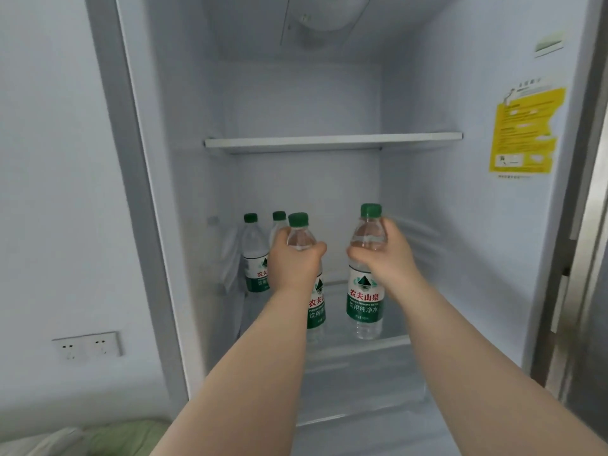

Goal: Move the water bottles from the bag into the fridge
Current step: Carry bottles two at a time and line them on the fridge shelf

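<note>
White inner walls of an open fridge (427, 192) fill the view, with a white upper shelf (329, 141) above a clear lower shelf (378, 344). At the lower shelf, each hand is wrapped round the shoulder of an upright clear plastic water bottle with green cap and label: the left hand (292, 261) grips the left bottle (298, 225), the right hand (383, 255) grips the right bottle (365, 301). Two more green-capped water bottles (255, 255) (279, 218) stand at the back left, just behind the left hand.
</note>
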